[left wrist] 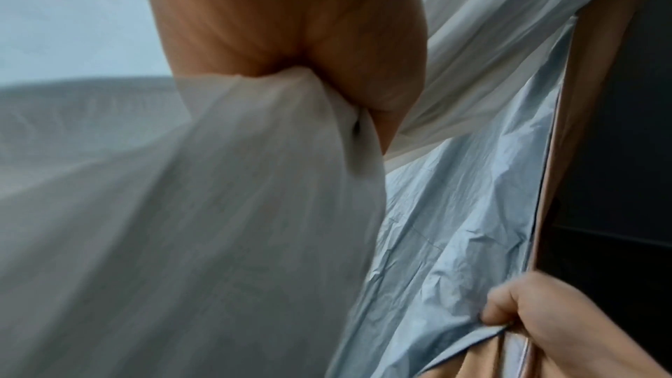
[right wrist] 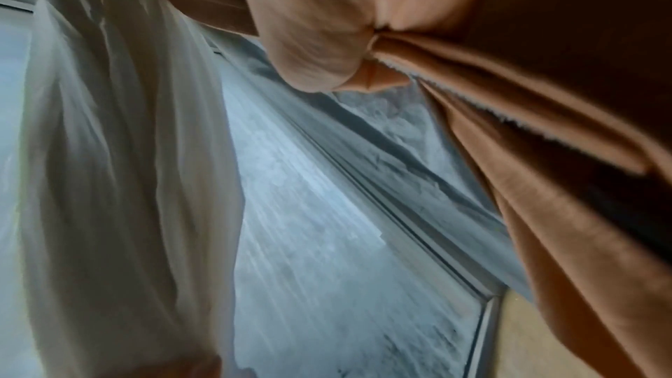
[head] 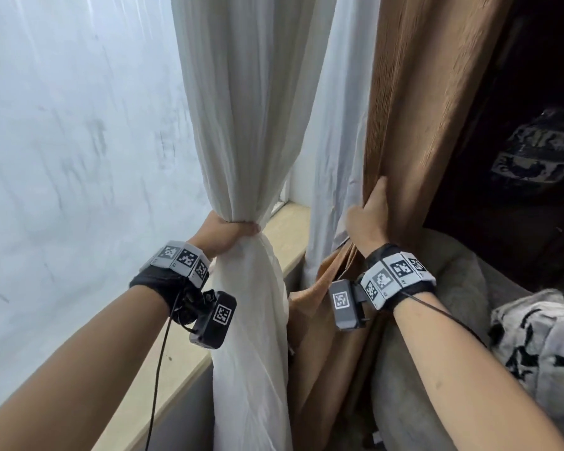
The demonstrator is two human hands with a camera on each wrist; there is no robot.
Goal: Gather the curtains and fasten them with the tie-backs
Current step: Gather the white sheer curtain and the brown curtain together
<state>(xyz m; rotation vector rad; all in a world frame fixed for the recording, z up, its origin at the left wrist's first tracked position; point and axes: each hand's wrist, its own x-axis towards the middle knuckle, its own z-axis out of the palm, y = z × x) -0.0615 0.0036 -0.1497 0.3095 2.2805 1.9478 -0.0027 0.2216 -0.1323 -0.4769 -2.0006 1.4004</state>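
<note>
By the window sill [head: 284,229], the left hand [head: 223,234] is clamping the sheer [head: 241,125], the right hand [head: 368,216] pinching the brown curtain [head: 420,109]. With no tie-back in view, freeing either grip to fetch one is risking the folds falling open.

sheer curtain [head: 241,125]: white | heavy curtain [head: 414,102]: brown, pale silver-blue lining | windowsill [head: 287,236]: light wood | wrist bands [head: 394,278]: black, black-and-white square markers | cushion [head: 541,340]: white, black blotches
</note>
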